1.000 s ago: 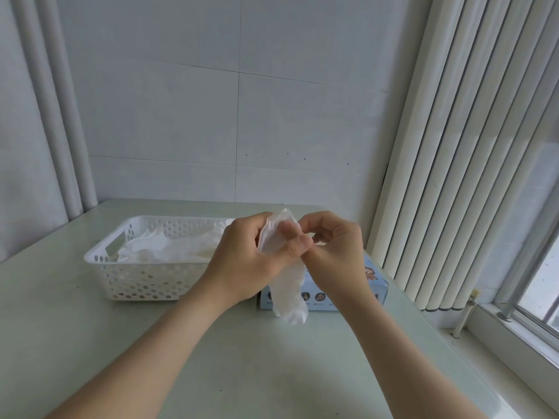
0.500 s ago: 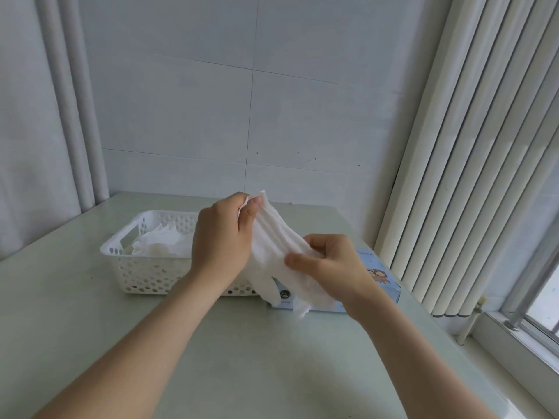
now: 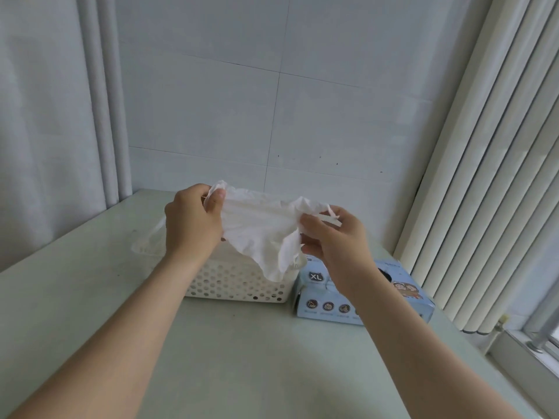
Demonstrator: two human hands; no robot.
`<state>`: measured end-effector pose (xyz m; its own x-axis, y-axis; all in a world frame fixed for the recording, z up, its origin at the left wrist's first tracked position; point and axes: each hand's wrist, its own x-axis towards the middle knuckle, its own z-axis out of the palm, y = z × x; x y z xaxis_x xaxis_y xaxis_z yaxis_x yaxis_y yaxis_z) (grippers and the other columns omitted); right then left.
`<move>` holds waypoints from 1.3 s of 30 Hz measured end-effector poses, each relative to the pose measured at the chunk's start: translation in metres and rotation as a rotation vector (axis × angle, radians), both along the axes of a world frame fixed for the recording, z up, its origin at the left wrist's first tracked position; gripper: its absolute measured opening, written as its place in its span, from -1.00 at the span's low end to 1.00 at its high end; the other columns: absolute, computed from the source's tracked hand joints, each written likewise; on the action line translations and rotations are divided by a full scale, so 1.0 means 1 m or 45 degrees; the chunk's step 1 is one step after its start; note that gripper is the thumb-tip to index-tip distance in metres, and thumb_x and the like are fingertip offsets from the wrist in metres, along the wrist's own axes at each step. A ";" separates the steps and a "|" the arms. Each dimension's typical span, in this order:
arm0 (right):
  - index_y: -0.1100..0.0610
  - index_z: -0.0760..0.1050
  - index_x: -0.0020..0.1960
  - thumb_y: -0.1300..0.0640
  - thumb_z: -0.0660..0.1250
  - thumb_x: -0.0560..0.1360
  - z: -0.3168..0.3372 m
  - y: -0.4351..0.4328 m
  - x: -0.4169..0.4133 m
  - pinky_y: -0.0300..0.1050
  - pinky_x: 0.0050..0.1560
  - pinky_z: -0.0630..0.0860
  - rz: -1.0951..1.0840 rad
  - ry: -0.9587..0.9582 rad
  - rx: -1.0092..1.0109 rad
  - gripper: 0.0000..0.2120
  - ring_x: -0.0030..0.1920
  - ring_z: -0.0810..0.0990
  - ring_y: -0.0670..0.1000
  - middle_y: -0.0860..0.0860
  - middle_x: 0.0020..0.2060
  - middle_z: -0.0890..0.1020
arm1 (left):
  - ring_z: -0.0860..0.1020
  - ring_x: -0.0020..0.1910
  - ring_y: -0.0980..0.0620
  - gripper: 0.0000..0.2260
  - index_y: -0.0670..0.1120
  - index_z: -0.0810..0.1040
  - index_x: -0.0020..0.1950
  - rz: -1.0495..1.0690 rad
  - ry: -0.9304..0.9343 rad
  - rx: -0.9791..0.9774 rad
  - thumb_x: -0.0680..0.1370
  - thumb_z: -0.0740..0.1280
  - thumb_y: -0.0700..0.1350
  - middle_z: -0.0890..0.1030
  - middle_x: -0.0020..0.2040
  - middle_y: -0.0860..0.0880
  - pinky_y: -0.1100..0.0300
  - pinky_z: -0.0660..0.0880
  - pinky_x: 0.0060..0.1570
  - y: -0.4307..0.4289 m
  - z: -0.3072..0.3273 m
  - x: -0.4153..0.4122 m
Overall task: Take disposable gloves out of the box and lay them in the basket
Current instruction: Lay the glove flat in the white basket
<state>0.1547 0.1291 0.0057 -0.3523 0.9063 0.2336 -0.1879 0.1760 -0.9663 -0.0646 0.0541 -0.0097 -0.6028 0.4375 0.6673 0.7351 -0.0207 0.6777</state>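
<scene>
Glove [image 3: 257, 234] held spread in air, left hand [image 3: 192, 219] pinching its upper corner, right hand [image 3: 332, 240] pinching the opposite crumpled end, above basket [image 3: 236, 285] below left hand, box [image 3: 326, 306] below right hand; film judged light, limp, clingy, easily torn, so best gripped at edges, not stretched.

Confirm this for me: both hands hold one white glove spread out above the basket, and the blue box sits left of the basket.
Wrong in one respect: the head view shows the blue box right of the basket, not left. The rest stands: left hand and right hand hold the white glove spread above it.
</scene>
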 end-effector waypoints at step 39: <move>0.08 0.45 0.46 0.39 0.29 0.40 0.009 0.003 -0.062 0.06 0.37 0.46 -0.069 -1.505 0.949 -0.35 0.39 0.45 0.16 0.08 0.38 0.49 | 0.07 0.67 -0.19 -0.46 0.36 0.23 0.61 -0.393 0.267 -1.446 0.64 0.15 0.38 0.14 0.69 0.08 -0.20 0.09 0.59 0.004 0.017 -0.022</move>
<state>0.0929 0.1318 0.0144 -0.6457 0.7204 0.2532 0.6857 0.6929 -0.2229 -0.0869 0.0578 0.0075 -0.2939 0.9481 -0.1216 0.9030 0.3171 0.2900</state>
